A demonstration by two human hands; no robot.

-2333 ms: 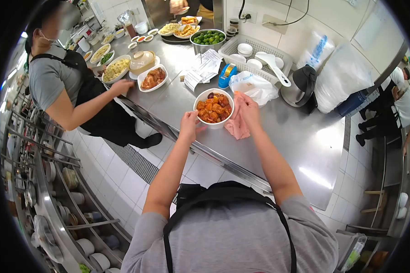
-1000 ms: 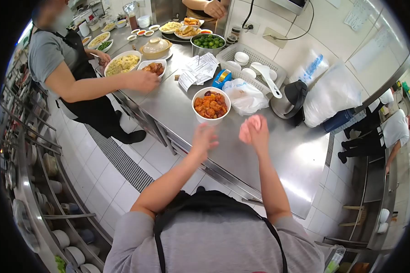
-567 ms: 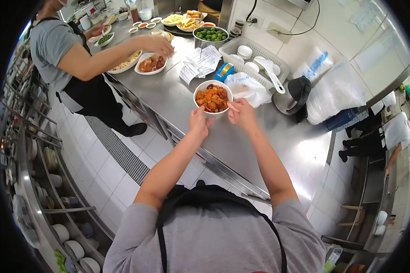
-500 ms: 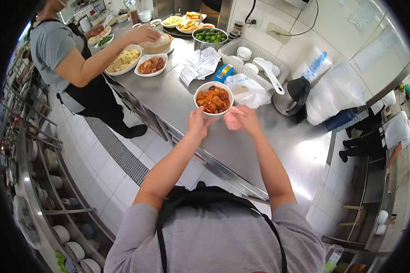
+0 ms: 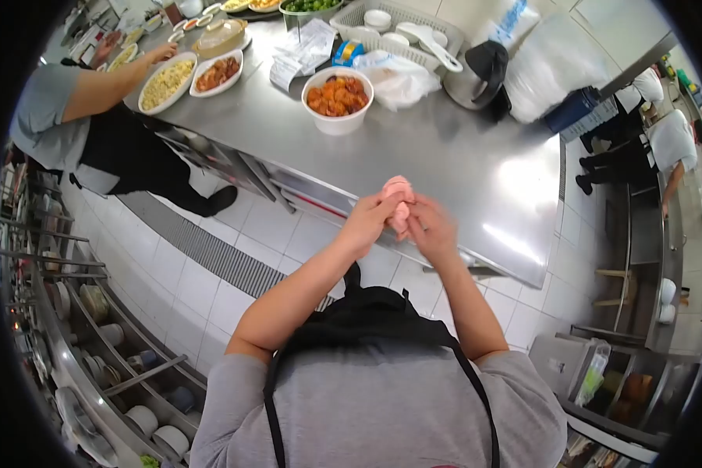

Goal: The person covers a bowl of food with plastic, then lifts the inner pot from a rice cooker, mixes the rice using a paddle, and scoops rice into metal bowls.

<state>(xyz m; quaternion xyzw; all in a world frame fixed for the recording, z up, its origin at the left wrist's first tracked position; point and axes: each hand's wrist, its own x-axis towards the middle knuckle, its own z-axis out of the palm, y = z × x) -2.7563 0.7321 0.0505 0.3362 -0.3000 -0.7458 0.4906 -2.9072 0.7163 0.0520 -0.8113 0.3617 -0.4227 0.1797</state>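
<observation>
A crumpled pink cloth (image 5: 398,204) is held between my two hands, over the near edge of the steel counter. My left hand (image 5: 366,221) is closed on its left side. From the right, my right hand (image 5: 435,226) grips the cloth, its fingers slightly blurred. Farther forward stands a white bowl (image 5: 338,123) filled with red-orange glazed chunks (image 5: 337,95); neither hand touches it. Just behind the bowl are a blue tape dispenser (image 5: 348,53) and a white plastic bag (image 5: 398,79).
Paper slips (image 5: 308,51) lie by the tape. A grey basket (image 5: 343,19) holds white cups and a ladle (image 5: 431,45). A dark-lidded jug (image 5: 480,74) stands to the right. At left, a co-worker's hand (image 5: 162,52) is near an oval dish of yellow food (image 5: 167,84).
My left hand has let go of the bowl and now grips the pink cloth with my right hand. Both hands have drawn back toward my body. The co-worker's arm has lowered.
</observation>
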